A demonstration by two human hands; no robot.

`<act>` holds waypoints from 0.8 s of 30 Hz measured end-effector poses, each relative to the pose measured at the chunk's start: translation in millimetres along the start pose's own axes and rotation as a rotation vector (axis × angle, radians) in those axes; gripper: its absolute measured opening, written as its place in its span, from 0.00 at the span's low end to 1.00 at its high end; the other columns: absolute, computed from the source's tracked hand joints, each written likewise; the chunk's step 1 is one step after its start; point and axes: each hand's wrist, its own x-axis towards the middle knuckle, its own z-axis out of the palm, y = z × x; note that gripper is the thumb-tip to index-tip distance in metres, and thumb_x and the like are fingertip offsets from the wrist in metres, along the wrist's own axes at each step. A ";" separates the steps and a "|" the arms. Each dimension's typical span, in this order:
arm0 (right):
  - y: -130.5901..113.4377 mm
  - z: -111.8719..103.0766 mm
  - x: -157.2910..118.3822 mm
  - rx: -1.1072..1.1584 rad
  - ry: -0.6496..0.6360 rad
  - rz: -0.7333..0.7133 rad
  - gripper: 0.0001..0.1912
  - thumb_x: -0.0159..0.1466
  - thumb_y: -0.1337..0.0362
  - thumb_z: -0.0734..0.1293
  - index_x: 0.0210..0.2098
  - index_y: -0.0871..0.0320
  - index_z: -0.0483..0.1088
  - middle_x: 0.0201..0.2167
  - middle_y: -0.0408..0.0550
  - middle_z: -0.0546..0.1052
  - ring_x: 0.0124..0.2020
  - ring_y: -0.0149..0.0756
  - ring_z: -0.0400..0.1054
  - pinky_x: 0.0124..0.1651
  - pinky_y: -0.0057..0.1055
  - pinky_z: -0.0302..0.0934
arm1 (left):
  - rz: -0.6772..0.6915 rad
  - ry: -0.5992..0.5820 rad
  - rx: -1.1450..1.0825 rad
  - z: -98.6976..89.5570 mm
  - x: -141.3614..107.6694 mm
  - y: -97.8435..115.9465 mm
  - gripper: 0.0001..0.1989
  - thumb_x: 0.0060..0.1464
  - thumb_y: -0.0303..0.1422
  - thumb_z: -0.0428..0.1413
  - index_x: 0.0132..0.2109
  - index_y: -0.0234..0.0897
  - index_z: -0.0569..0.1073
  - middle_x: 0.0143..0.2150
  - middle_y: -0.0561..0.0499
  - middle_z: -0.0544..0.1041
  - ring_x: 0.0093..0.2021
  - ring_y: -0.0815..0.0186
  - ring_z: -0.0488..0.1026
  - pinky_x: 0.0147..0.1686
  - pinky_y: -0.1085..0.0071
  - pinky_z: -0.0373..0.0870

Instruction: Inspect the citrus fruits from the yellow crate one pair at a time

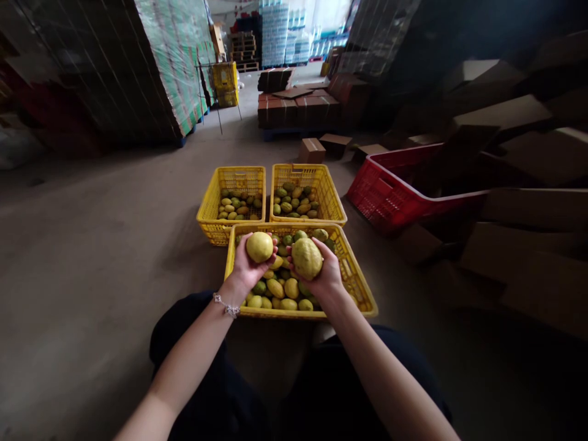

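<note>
My left hand [252, 260] is closed around a smooth, round yellow fruit [260, 247]. A larger, bumpy yellow-green fruit [307, 258] rests in my right hand [327, 269], its fingers curled about the sides. Both fruits are held side by side above the near yellow crate [356, 278], which contains many yellow and green fruits [288, 304]. Their exact kind cannot be made out. Behind it stand a left yellow crate [209, 211] and a right yellow crate [333, 196], each with a layer of similar green and yellow fruits in the bottom.
To the right, a red crate [383, 193] stands among cardboard pieces [528, 226]. A small carton [312, 150] sits beyond the yellow crates, before stacked boxes on a pallet [298, 110]. Wrapped goods [184, 61] rise at the left. Concrete floor [114, 233] surrounds the crates.
</note>
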 end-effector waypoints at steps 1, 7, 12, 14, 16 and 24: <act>-0.2 0.8 -0.7 0.015 0.012 -0.012 0.12 0.58 0.58 0.63 0.30 0.60 0.72 0.24 0.52 0.79 0.21 0.38 0.73 0.20 0.30 0.68 | -0.014 -0.005 -0.007 -0.5 0.7 -0.6 0.14 0.55 0.37 0.50 0.42 0.31 0.73 0.34 0.43 0.77 0.31 0.64 0.75 0.28 0.71 0.75; -4.3 6.5 -5.0 0.079 0.083 -0.075 0.08 0.56 0.59 0.64 0.29 0.58 0.71 0.22 0.44 0.78 0.19 0.35 0.71 0.20 0.31 0.67 | 0.012 0.030 -0.085 4.7 0.0 2.0 0.14 0.56 0.39 0.52 0.41 0.32 0.71 0.32 0.45 0.75 0.34 0.63 0.76 0.32 0.71 0.77; 0.7 6.0 1.9 0.108 0.270 0.028 0.10 0.59 0.67 0.57 0.26 0.55 0.68 0.16 0.43 0.74 0.19 0.36 0.70 0.24 0.35 0.70 | -0.002 0.112 -0.107 3.2 1.2 2.0 0.14 0.55 0.37 0.54 0.44 0.32 0.70 0.31 0.46 0.75 0.32 0.65 0.75 0.30 0.73 0.76; 4.2 4.6 4.1 0.108 0.280 0.066 0.11 0.59 0.68 0.56 0.27 0.55 0.68 0.16 0.44 0.73 0.22 0.39 0.72 0.27 0.39 0.71 | 0.005 0.114 -0.088 -1.1 3.7 -1.6 0.12 0.57 0.34 0.51 0.47 0.33 0.70 0.33 0.45 0.77 0.34 0.63 0.77 0.32 0.70 0.77; 6.5 3.6 4.1 0.090 0.240 0.075 0.09 0.59 0.65 0.58 0.28 0.55 0.69 0.17 0.45 0.74 0.25 0.42 0.73 0.30 0.42 0.72 | 0.001 0.123 -0.077 -4.4 5.9 -5.3 0.13 0.58 0.30 0.48 0.48 0.36 0.71 0.35 0.45 0.78 0.36 0.63 0.77 0.35 0.68 0.77; 4.4 10.6 -5.6 0.024 0.132 -0.039 0.07 0.56 0.58 0.67 0.29 0.55 0.69 0.20 0.41 0.76 0.19 0.34 0.69 0.23 0.31 0.68 | 0.051 0.203 -0.143 4.3 3.8 -1.7 0.10 0.54 0.37 0.56 0.40 0.34 0.71 0.31 0.48 0.75 0.32 0.65 0.76 0.32 0.72 0.77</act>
